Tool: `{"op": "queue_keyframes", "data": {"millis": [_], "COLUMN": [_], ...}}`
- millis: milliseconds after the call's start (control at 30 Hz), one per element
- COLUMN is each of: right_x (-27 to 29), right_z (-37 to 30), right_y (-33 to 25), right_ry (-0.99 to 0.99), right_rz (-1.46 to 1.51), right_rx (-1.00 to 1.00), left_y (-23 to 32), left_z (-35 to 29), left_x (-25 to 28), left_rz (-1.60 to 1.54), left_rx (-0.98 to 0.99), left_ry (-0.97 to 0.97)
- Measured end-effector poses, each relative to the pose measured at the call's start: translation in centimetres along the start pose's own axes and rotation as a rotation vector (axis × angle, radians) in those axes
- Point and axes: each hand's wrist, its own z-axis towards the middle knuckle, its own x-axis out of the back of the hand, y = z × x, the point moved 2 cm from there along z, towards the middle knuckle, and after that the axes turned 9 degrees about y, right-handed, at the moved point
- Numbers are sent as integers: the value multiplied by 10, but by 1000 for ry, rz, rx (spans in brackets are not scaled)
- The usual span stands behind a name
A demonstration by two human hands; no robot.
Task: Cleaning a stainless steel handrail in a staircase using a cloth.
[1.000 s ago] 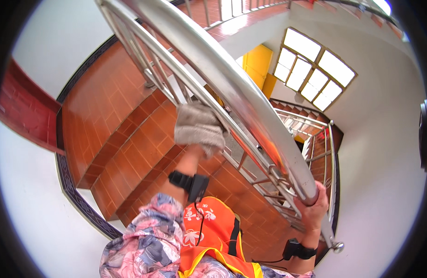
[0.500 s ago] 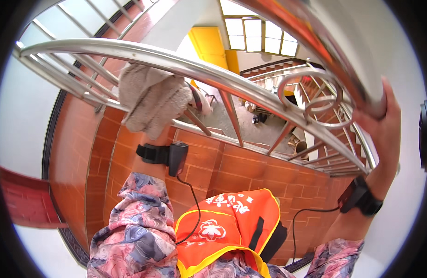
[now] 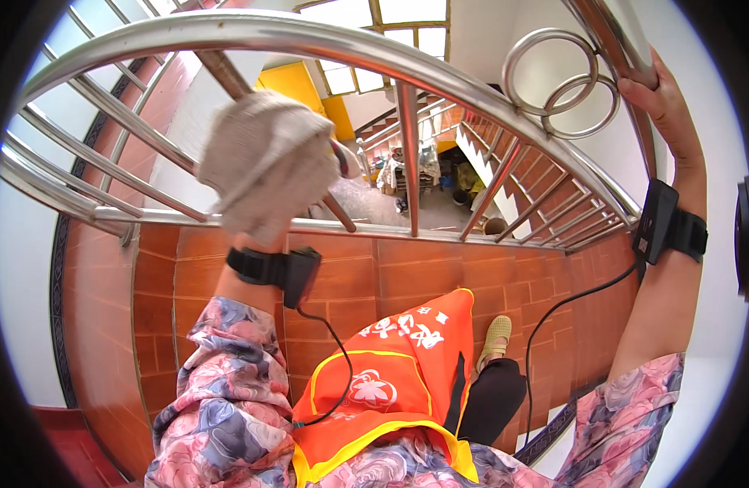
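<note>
A crumpled grey-beige cloth (image 3: 265, 159) covers my left hand (image 3: 259, 237), hiding its fingers. Both are at the stainless steel railing, just under the curved top rail (image 3: 309, 31) and in front of a slanting upright bar (image 3: 224, 71). The cloth is slightly blurred. At the upper right, my right hand (image 3: 666, 102) wraps round the end of a thick steel handrail (image 3: 614, 41), thumb on the near side. Two interlocking metal rings (image 3: 576, 85) fill the space to the left of that hand.
Red-brown tiled steps (image 3: 334, 281) lie beneath me, with my foot in a yellow-green slipper (image 3: 496, 335). Beyond the railing, a stairwell drops to a lower floor (image 3: 366, 210) with a bucket (image 3: 495, 225). A white wall (image 3: 724, 325) stands close on the right.
The railing now sits differently in view, its left part larger. My left hand and the cloth have shifted slightly, still at the bars. My right hand appears higher, still on the handrail. A slippered foot has appeared.
</note>
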Motion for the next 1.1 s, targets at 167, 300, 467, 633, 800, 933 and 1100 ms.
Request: {"op": "queue_keyframes", "data": {"millis": [167,300,467,633,800,933,1100], "right_x": [1,-10,-59,-117,-198,-199,-202], "right_z": [-14,-58,-190,-346,-434,-442,-438], "right_y": [2,-10,-30,39,71,88,101], "right_ry": [91,303,4,-122,-262,-322,-216], "right_rz": [-141,-482,239,493,365,190,228], "right_rx": [-42,280,-499,-935,-910,-859,-892], "left_y": [53,71,-20,13,-88,0,-39], "left_z": [-46,-69,-83,-46,-70,-51,-35], "left_x": [-34,-32,-38,-8,-91,-84,-110], "left_rz": [-232,350,-137,685,1062,558,403], "left_rx": [-234,-440,-169,-458,-598,-512,5], "left_ry": [-283,-452,-339,-476,-741,-818,-1409]}}
